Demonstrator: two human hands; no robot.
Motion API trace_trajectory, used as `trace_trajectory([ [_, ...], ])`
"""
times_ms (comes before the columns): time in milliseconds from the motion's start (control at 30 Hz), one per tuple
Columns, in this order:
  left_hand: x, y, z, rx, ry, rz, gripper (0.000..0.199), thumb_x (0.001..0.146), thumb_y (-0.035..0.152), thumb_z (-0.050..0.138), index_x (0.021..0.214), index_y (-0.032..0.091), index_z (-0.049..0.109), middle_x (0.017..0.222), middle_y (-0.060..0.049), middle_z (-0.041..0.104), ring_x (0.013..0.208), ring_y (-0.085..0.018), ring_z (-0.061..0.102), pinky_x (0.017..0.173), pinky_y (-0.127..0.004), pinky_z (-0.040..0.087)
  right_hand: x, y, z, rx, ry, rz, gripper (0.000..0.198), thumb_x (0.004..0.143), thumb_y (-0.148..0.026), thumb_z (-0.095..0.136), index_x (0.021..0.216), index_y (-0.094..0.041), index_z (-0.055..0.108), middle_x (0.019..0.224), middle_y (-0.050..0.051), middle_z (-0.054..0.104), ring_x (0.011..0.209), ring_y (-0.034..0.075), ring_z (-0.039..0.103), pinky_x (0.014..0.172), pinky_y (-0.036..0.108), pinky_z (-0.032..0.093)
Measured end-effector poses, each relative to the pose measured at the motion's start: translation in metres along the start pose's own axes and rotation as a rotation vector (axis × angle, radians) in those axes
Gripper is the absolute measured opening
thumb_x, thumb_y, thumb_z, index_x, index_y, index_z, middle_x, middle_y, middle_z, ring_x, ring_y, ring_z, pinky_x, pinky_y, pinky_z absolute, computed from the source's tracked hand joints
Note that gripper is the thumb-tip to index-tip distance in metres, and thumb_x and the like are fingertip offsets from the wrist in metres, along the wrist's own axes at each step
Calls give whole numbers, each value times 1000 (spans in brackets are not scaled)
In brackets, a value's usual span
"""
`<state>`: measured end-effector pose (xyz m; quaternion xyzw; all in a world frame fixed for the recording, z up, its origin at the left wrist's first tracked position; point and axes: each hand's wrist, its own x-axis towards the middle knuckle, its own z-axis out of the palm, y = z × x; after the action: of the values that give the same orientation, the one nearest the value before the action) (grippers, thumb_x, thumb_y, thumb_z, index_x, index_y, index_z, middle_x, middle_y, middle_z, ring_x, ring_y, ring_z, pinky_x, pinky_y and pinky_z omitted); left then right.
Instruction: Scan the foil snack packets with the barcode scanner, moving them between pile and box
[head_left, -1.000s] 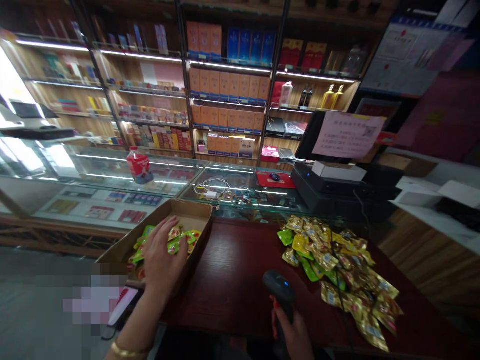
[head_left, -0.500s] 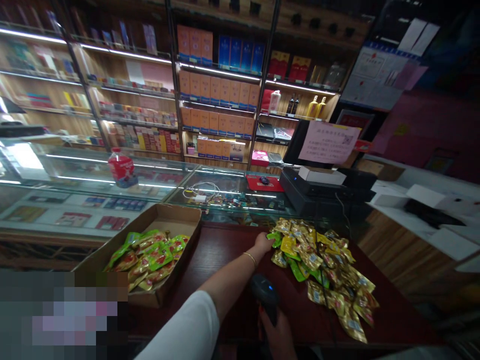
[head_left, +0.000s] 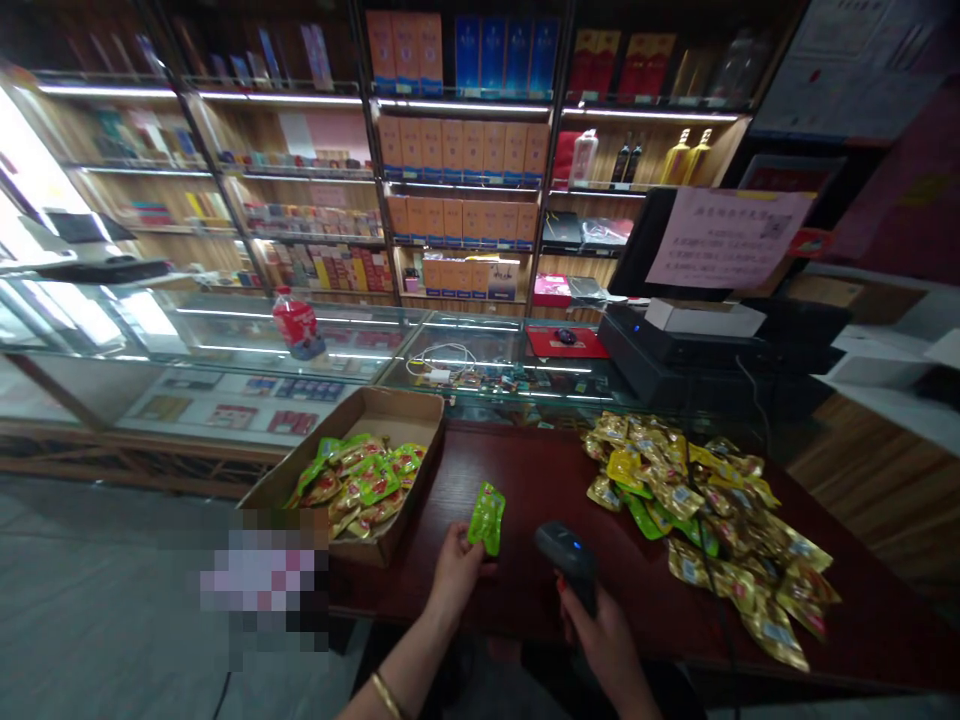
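Between the fingers of my left hand (head_left: 457,570) is a green snack packet (head_left: 487,518), held upright above the dark red table (head_left: 525,470). My right hand (head_left: 600,635) grips a black barcode scanner (head_left: 568,560) by its handle, its head tilted toward the packet and a small blue light glowing on top. Right of the scanner lies a heap of gold, yellow and green snack packets (head_left: 720,510). On the left, a cardboard box (head_left: 409,410) with low walls holds more green and gold packets (head_left: 367,480).
Behind the table runs a glass display counter (head_left: 360,345) with a red-labelled bottle (head_left: 296,322), a white cable (head_left: 442,362) and a mouse (head_left: 566,337). A monitor (head_left: 637,250) bearing a paper sign stands at right. The scanner's cord crosses the heap.
My left hand has drawn back from the heap toward the table's middle, bringing a green snack packet with it. My right hand keeps hold of the scanner. The view has shifted.
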<state>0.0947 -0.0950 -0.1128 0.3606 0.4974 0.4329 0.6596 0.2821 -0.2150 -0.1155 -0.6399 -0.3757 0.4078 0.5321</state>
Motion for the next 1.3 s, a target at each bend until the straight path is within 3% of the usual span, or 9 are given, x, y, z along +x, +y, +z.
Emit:
trace_trajectory([
  [133,-3,8,-8,-41,-5,-55,75,64,31,86,129,23,49,96,-6,72,78,-22,73,62,-30,59,-9,-5,12,-16,-15,7,56,83,-70,64,94,-16,68,57,-3,59,50,16,56,49,26,45],
  [300,4,19,-2,-23,-26,-174,49,72,45,82,106,19,58,97,-10,73,72,-20,74,59,-28,57,-19,-9,18,-42,-10,6,60,81,-73,64,91,-14,69,53,-3,58,46,17,56,49,26,44],
  [433,4,12,-4,-12,-20,-115,46,68,41,85,96,19,55,100,-8,73,75,-18,73,65,-28,57,-18,-16,15,-43,15,2,61,80,-75,63,90,-14,69,53,-3,59,47,16,56,50,26,45],
  [533,14,12,5,126,43,-74,57,70,42,82,114,19,56,86,-4,71,65,-18,70,57,-26,53,-15,-22,12,-41,23,9,63,79,-76,61,92,-15,68,55,-3,59,47,16,56,49,26,45],
  [667,39,18,26,398,130,133,80,60,25,88,131,14,55,64,4,64,66,-20,68,61,-25,50,-11,-27,9,-47,12,13,62,77,-79,60,87,-18,66,55,-3,59,49,17,58,49,26,46],
  [867,45,5,23,186,-69,235,45,62,23,86,103,13,72,86,-7,76,85,-24,73,78,-31,57,-19,-27,2,-64,-24,30,56,78,-77,62,71,-21,63,51,-1,60,48,17,58,50,26,47],
  [1000,37,-1,6,21,-137,290,49,59,33,88,101,14,72,107,-11,76,104,-29,71,91,-36,56,-35,-39,2,-66,60,-11,56,80,-76,61,68,-22,62,47,-3,56,44,15,54,48,25,44],
  [1100,32,5,5,-43,-249,219,48,63,34,86,104,15,69,102,-10,77,96,-27,73,87,-37,57,-43,-52,3,-78,94,-25,58,79,-79,59,64,-23,61,44,-4,54,42,15,54,48,25,45],
  [1300,29,12,9,63,-257,242,39,67,28,80,103,15,70,99,-8,78,90,-26,74,82,-34,58,-44,-64,6,-116,106,-20,59,78,-81,57,62,-24,60,44,-2,55,42,16,54,46,26,44],
])
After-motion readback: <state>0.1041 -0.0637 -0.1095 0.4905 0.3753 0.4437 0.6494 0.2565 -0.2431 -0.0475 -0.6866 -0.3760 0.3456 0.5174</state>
